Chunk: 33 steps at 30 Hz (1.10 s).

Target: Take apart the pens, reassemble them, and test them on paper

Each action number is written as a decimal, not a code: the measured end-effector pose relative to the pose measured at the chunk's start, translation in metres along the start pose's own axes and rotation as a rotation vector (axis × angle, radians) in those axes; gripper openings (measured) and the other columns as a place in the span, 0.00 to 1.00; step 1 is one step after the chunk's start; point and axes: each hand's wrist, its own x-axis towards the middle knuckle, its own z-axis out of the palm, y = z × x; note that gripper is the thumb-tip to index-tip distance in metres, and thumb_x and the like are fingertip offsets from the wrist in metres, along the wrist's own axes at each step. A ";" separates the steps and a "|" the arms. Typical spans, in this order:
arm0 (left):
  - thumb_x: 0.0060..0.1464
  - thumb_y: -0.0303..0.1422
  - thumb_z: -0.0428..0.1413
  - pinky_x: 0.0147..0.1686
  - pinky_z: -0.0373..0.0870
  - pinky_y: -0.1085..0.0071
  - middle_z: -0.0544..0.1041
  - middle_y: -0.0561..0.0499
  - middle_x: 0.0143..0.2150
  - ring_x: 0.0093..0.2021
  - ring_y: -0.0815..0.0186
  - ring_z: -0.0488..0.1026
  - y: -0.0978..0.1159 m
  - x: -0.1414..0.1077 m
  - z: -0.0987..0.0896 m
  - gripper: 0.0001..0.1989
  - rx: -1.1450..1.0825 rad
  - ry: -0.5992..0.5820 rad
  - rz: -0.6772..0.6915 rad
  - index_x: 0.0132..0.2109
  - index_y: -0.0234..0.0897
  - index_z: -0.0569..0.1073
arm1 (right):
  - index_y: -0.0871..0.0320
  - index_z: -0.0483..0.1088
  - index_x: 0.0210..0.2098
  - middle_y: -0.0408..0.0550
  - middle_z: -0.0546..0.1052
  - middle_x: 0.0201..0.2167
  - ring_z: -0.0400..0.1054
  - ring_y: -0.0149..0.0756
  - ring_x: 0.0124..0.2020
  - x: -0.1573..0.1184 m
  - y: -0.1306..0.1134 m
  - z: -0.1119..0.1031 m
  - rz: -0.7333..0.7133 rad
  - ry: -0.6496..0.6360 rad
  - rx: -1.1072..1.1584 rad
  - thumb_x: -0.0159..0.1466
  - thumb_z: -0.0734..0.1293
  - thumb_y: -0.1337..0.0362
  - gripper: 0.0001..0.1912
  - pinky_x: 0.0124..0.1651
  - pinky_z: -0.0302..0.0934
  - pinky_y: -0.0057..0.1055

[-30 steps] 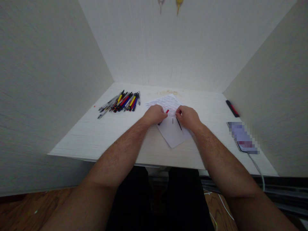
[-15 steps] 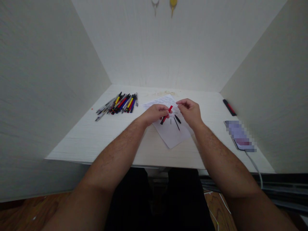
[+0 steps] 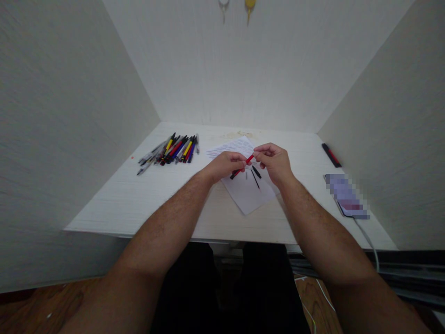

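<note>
At the middle of the white table (image 3: 167, 199), over a sheet of paper (image 3: 247, 199) turned cornerwise: two bare hands at work. Clock face centered on the paper, 12 toward the back wall.

Left hand (image 3: 227, 166) comes in from the 9 o'clock side. Grip pressed together, thumb and fingers pinching a red barrel (image 3: 249, 159), pen-like, held above the paper. Its red end slants up toward 1 or 2, its black end sticks out below the hand toward 7 or 8.

Right hand (image 3: 274, 162) comes in from the 3 o'clock side. Thumb and forefinger drawn close at the barrel's red end, other fingers loosely curled. Whether they pinch the barrel itself or some tiny part, cannot tell.

On the paper, just below the hands: a thin black refill (image 3: 255, 179), a thicker black piece (image 3: 257, 172) beside it on the 1 o'clock side, and a small gray piece (image 3: 246, 176) at the refill's 9 o'clock side, too small to identify. Handwriting covers the sheet's 12 o'clock part.

Between 9 and 10: heap of pens (image 3: 179, 149), yellow, red, blue, clear, black. Beyond it at 9, an orange speck (image 3: 132, 157). Between 2 and 3: black-and-red object (image 3: 331, 155) near the side wall. Just past 3: phone (image 3: 347, 197), screen pixelated, pale cable (image 3: 368, 239) running off the near edge.
</note>
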 end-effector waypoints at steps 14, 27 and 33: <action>0.49 0.34 0.60 0.27 0.62 0.75 0.74 0.52 0.26 0.25 0.72 0.68 -0.005 0.001 -0.001 0.09 -0.009 -0.002 0.040 0.37 0.34 0.78 | 0.60 0.75 0.31 0.41 0.73 0.21 0.58 0.24 0.19 -0.004 -0.006 0.001 0.029 -0.030 -0.069 0.51 0.71 0.61 0.10 0.22 0.53 0.25; 0.49 0.32 0.59 0.25 0.60 0.75 0.74 0.53 0.24 0.23 0.73 0.66 -0.001 0.000 0.000 0.07 0.001 0.036 0.016 0.36 0.33 0.77 | 0.60 0.78 0.32 0.43 0.75 0.21 0.58 0.24 0.19 -0.005 -0.007 0.002 0.034 -0.027 -0.089 0.51 0.72 0.60 0.11 0.22 0.53 0.26; 0.49 0.32 0.59 0.24 0.59 0.75 0.74 0.53 0.25 0.23 0.73 0.66 -0.002 0.000 0.000 0.07 -0.012 0.040 0.022 0.35 0.33 0.77 | 0.61 0.78 0.31 0.45 0.77 0.23 0.62 0.26 0.21 -0.006 -0.011 0.003 0.029 -0.022 -0.094 0.50 0.72 0.62 0.11 0.26 0.57 0.27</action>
